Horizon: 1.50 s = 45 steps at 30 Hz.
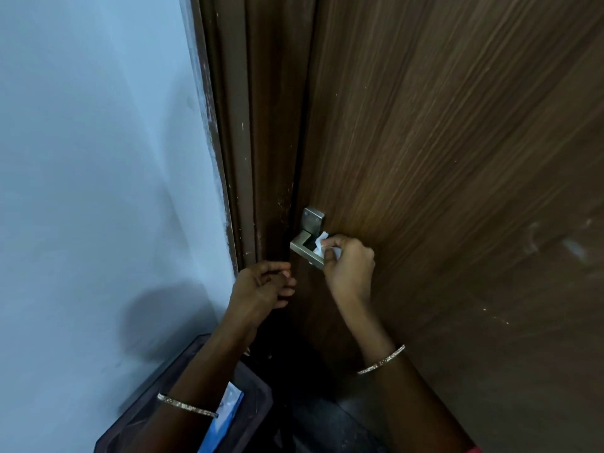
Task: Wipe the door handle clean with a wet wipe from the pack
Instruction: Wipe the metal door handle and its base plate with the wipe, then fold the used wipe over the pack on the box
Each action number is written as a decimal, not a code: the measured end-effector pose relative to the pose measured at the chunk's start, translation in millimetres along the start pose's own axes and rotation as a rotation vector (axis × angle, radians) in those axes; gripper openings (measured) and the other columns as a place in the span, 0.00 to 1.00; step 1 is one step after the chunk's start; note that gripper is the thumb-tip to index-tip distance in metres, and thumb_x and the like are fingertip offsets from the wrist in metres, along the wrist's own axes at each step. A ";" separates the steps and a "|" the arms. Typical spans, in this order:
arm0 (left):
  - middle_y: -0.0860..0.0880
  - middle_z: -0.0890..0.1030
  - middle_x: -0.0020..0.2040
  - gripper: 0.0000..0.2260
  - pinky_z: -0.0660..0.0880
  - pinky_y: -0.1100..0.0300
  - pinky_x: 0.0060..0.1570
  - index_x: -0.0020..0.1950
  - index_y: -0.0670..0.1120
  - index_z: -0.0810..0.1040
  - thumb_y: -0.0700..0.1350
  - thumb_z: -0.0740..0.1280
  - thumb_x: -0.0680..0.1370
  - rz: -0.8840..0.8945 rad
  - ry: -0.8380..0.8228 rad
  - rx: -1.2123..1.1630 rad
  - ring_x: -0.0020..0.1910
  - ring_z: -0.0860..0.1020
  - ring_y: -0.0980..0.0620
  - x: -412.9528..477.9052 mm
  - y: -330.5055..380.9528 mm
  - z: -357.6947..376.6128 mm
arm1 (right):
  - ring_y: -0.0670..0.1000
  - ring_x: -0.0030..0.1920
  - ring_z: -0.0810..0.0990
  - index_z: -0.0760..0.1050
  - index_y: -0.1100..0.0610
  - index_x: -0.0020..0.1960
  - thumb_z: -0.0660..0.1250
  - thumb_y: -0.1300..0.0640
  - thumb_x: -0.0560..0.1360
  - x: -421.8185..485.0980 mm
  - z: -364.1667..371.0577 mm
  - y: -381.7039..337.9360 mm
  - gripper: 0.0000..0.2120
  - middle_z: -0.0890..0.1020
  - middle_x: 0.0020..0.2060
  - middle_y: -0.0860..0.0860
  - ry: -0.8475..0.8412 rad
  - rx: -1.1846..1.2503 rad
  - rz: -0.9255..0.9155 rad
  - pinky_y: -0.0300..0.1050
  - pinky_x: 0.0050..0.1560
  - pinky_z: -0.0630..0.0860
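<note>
A square, brushed-metal door handle point(302, 244) juts from the brown wooden door point(441, 158) near its left edge. My right hand point(349, 268) is closed around the lever's right part and presses a crumpled white wet wipe point(322, 245) against it. My left hand point(263, 284) hovers just below and left of the handle, by the door edge, fingers loosely curled and holding nothing. The blue and white wipe pack point(225, 416) lies below my left forearm, partly hidden by it.
A dark bin or tray point(258, 392) on the floor holds the pack. The brown door frame point(248, 158) runs up left of the door, with a pale blue wall point(98, 191) beyond it. Thin bangles circle both wrists.
</note>
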<state>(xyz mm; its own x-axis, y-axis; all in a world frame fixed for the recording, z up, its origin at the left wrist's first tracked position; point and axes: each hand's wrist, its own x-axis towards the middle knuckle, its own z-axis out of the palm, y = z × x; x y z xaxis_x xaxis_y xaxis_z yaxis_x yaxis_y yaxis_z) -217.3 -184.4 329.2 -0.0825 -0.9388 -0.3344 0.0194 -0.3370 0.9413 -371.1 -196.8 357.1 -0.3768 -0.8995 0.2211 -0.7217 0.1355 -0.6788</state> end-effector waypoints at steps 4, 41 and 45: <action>0.47 0.86 0.46 0.06 0.79 0.61 0.39 0.55 0.49 0.81 0.42 0.66 0.80 0.027 0.028 0.008 0.43 0.84 0.52 -13.2 1.3 2.9 | 0.51 0.52 0.85 0.83 0.58 0.55 0.70 0.66 0.76 -13.0 -12.8 7.9 0.10 0.87 0.52 0.52 0.126 0.046 -0.057 0.40 0.53 0.77; 0.35 0.85 0.48 0.08 0.83 0.56 0.47 0.54 0.35 0.83 0.33 0.71 0.75 0.051 0.554 -0.263 0.46 0.84 0.43 -340.5 -160.5 -145.5 | 0.50 0.43 0.86 0.85 0.52 0.43 0.74 0.65 0.71 -373.1 34.9 -43.2 0.08 0.87 0.39 0.49 -0.594 0.539 0.048 0.56 0.50 0.84; 0.37 0.85 0.47 0.08 0.83 0.55 0.47 0.53 0.38 0.83 0.35 0.72 0.75 -0.017 0.672 -0.297 0.46 0.84 0.43 -374.6 -188.7 -199.1 | 0.49 0.42 0.86 0.82 0.46 0.37 0.72 0.63 0.72 -421.8 76.6 -75.8 0.12 0.87 0.37 0.48 -0.760 0.498 0.056 0.53 0.52 0.83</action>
<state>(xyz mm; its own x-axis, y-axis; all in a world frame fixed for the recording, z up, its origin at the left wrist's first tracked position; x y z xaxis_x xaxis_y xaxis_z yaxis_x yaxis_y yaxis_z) 8.3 216.7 267.7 0.5417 -0.7425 -0.3941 0.3001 -0.2672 0.9157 -113.0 140.6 261.6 0.2081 -0.9525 -0.2223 -0.3128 0.1505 -0.9378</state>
